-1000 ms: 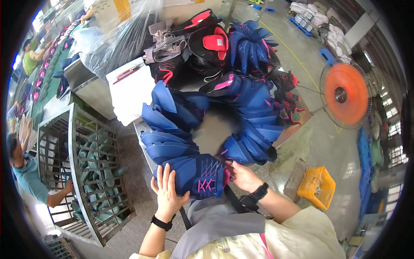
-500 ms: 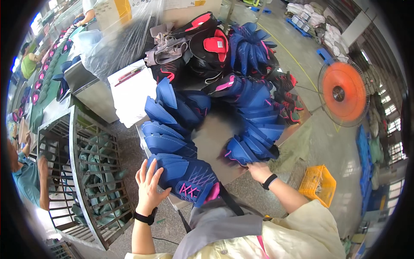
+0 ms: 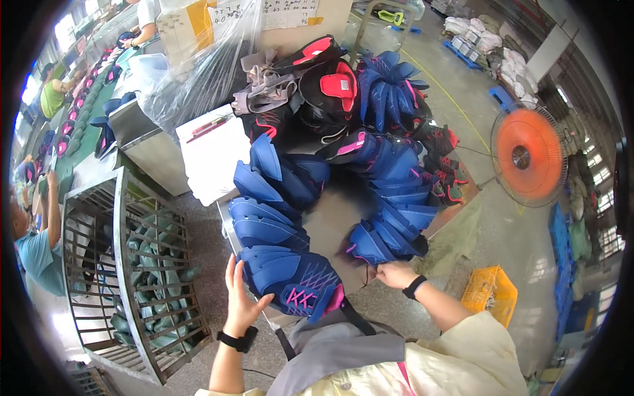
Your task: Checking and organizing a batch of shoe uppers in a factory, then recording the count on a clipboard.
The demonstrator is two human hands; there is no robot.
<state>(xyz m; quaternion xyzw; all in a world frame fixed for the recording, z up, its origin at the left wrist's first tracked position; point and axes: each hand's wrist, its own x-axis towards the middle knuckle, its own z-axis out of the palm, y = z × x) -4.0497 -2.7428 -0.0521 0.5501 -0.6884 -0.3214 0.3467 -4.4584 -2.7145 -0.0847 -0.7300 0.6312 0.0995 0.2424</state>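
Blue shoe uppers with pink laces lie nested in a ring on the table. My left hand (image 3: 243,300) is open at the outer side of the nearest left upper (image 3: 290,280), thumb apart from the fingers, fingertips against its edge. My right hand (image 3: 396,274) is closed at the table's front edge, just below the right row of blue uppers (image 3: 389,237). Its fingers are curled, and what they pinch, if anything, is too small to make out. Bare tabletop (image 3: 333,221) shows inside the ring.
Black and red shoes (image 3: 327,89) and white paper with pens (image 3: 212,152) lie at the back. A metal cage of green shoe lasts (image 3: 158,264) stands left. An orange fan (image 3: 528,157) and a yellow crate (image 3: 490,294) stand right. Co-workers (image 3: 39,247) are at the far left.
The view has shifted slightly, so the table sits lower and further right. My left fingers have drawn closer together beside the nearest upper. My right hand stays at the table edge.
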